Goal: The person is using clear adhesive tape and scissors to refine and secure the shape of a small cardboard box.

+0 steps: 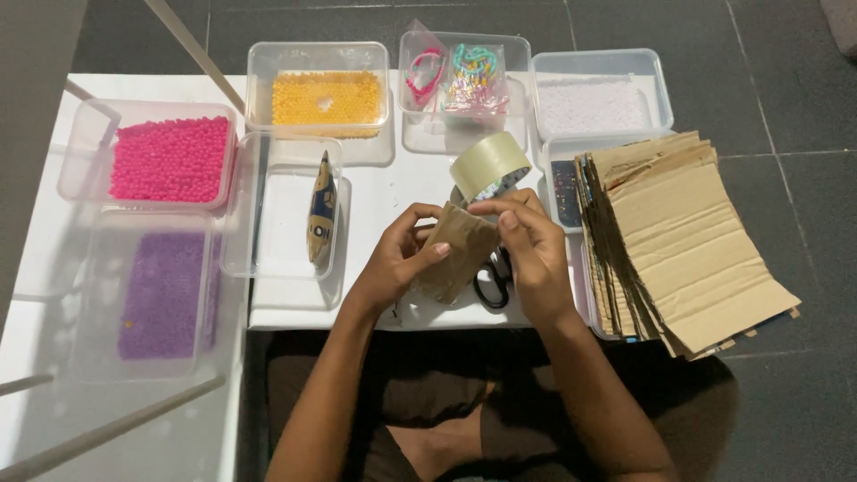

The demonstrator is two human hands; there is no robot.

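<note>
- Just below the middle of the frame, a folded brown cardboard piece (457, 250) sits between both hands, raised a little over the white counter (384, 192).
- Fingers of the left hand (397, 259) curl shut around its left edge, thumb pressed on the face; the right hand (534, 254) pinches its upper right corner shut.
- Judging by the grip, the fold is being pressed into shape; holding it closed would call for steady pressure from both sides.
- Touching the right fingertips from above is a roll of clear tape (489, 165), and black-handled scissors (494, 278) lie just under the right hand.
- At right, a stack of cardboard sheets (687, 250) fans out.
- Across the upper and left frame stand clear tubs of pink beads (170, 159), yellow beads (326, 98) and purple beads (165, 295).
</note>
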